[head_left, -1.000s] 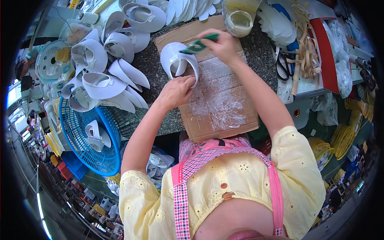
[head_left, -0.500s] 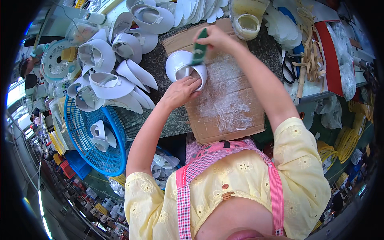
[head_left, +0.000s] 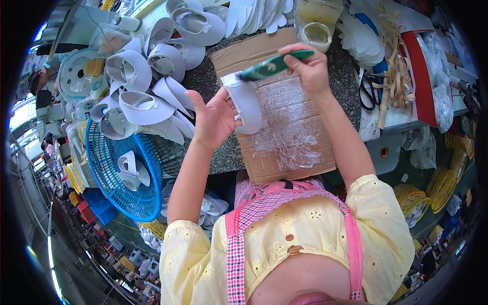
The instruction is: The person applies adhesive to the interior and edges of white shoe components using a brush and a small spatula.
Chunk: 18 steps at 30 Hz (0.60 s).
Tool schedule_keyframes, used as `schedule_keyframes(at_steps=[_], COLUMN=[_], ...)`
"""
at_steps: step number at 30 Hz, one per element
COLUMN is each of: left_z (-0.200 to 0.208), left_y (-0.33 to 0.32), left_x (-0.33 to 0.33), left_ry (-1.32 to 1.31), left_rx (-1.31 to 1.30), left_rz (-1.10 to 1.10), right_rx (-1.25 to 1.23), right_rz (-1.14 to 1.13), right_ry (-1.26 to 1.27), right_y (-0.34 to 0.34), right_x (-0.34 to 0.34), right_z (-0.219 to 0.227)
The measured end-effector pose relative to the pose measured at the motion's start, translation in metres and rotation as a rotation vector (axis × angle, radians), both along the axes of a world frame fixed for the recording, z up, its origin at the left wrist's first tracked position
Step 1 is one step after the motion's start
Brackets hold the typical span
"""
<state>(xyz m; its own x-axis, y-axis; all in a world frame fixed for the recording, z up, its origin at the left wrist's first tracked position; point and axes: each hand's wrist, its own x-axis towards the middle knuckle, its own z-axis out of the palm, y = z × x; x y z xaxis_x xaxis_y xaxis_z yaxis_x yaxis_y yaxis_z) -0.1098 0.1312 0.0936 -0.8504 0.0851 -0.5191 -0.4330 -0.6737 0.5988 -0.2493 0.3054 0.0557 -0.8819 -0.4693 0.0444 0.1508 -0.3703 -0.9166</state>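
Observation:
A white sun visor [head_left: 246, 104] stands tilted over the whitened cardboard sheet [head_left: 297, 114] in front of me. My left hand [head_left: 212, 114] supports it, palm up and thumb stuck out to the side, with the fingertips partly hidden behind the visor's band. My right hand [head_left: 309, 71] is closed around the handle of a green brush [head_left: 269, 67]. The dark bristle end of the brush reaches the top end of the visor's band.
Several white visors [head_left: 145, 108] are piled on the left. Below them is a blue basket [head_left: 94, 152] with visors inside. A jar [head_left: 316, 35] stands at the far edge of the cardboard. Flat white pieces [head_left: 356, 38], tan strips [head_left: 396, 76] and black scissors [head_left: 369, 91] lie right.
The visor has been turned so its curved brim faces right. My left hand has opened out from gripping its edge. The brush has swung from upright to nearly level, its handle pointing right.

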Motion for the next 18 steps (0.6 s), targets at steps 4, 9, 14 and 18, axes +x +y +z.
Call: schedule_keyframes(at_steps=[4, 9, 14, 18], left_z=[0.006, 0.013, 0.0, 0.008], left_y=[0.002, 0.014, 0.016, 0.02], left_x=[0.005, 0.001, 0.015, 0.011], left_ry=[0.02, 0.034, 0.057, 0.057], left_rx=[0.074, 0.074, 0.172, 0.199], left_rz=[0.078, 0.029, 0.027, 0.102], right_rx=[0.012, -0.069, 0.055, -0.002], right_rz=[0.41, 0.152, 0.451, 0.306], right_ry=[0.447, 0.278, 0.719, 0.472], right_y=[0.014, 0.01, 0.03, 0.02], right_x=[0.025, 0.009, 0.003, 0.01], right_z=[0.011, 0.03, 0.035, 0.042])
